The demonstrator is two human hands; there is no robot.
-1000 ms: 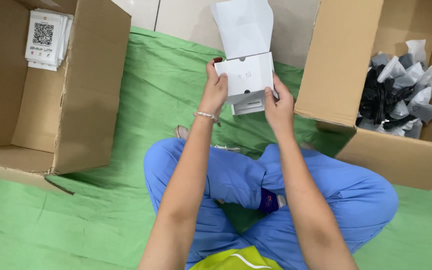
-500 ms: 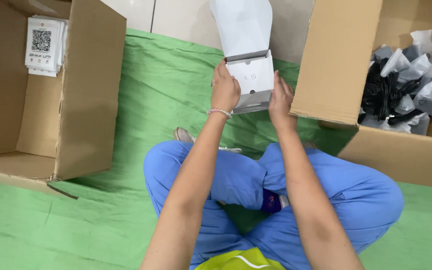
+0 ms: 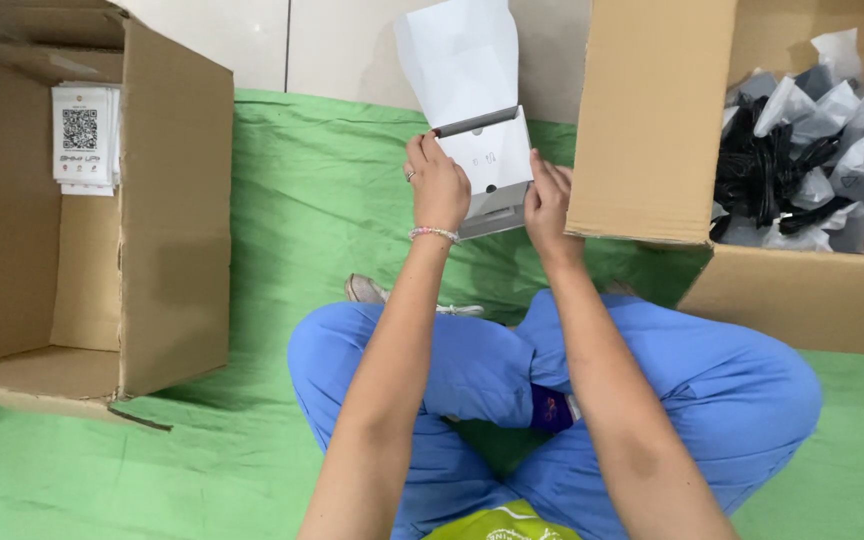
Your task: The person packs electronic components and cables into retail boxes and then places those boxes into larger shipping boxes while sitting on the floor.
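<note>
A small white carton with its long lid flap standing open is held out in front of me, over the green cloth. My left hand grips its left side, a bracelet on the wrist. My right hand grips its right side and lower edge. The carton's inside is hidden from this angle. I sit cross-legged in blue trousers below it.
A big open cardboard box lies at the left with a stack of white cards inside. Another cardboard box at the right holds several black items in clear bags. Green cloth covers the floor.
Both hands have lifted the white carton a little farther away from me and tilted it more upright. The lid flap stays open.
</note>
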